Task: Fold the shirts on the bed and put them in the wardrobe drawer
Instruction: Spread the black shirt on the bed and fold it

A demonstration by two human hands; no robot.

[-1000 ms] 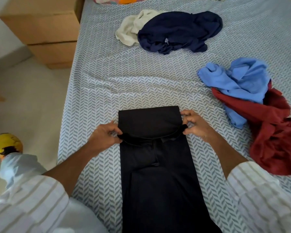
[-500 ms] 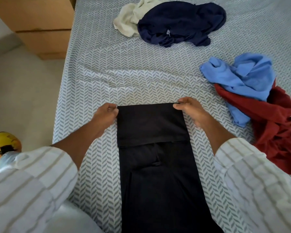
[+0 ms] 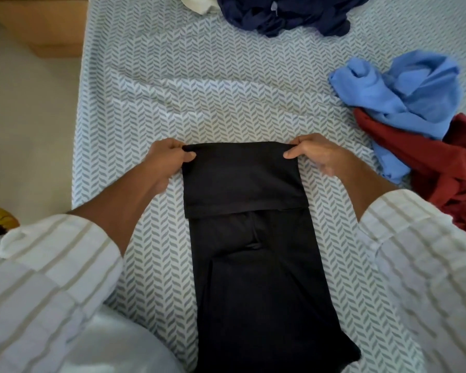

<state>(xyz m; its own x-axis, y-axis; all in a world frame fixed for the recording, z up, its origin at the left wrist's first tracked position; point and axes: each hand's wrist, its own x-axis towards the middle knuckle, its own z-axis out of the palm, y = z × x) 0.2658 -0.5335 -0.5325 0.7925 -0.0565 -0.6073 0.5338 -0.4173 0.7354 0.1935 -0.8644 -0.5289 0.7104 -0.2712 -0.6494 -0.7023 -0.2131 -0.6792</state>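
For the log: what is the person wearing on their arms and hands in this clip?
Both arms wear loose white sleeves with pale grey-beige stripes, the left sleeve and the right sleeve ending partway up the forearms, which are bare below. The left hand and right hand are bare: no gloves, and no rings, watch or bracelets visible.

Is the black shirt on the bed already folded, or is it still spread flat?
Partly folded: the black shirt is a narrow strip, its far end doubled back toward the person.
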